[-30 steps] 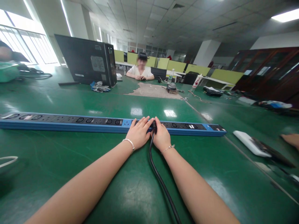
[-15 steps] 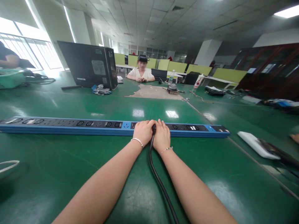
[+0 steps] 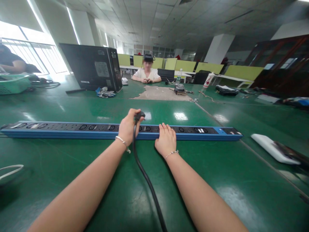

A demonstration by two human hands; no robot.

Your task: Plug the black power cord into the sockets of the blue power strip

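The left hand (image 3: 126, 128) was closed around a black moulded plug (image 3: 140, 115), holding it up at the far edge of a long blue metal power strip with black sockets (image 3: 72, 130). A thick black cable (image 3: 145, 176) ran down from the plug between the forearms. The right hand (image 3: 166, 139) lay partly open over the strip, right of centre, its fingers together on the socket face and gripping no plug or cable. The strip lay lengthwise across the green glossy table (image 3: 58, 164).

At the far left stood a pale green plastic basket (image 3: 14, 84); its contents could not be made out. Dark cables (image 3: 47, 83) lay beside it. Toward the back, a clear plastic bottle (image 3: 179, 77) stood upright, its fill too small to tell, and a white tube with red markings (image 3: 208, 80) leaned to its right. A large black computer case (image 3: 88, 68) stood behind grey-and-blue gloves (image 3: 105, 93). Across the table sat a person in a white top (image 3: 152, 74)
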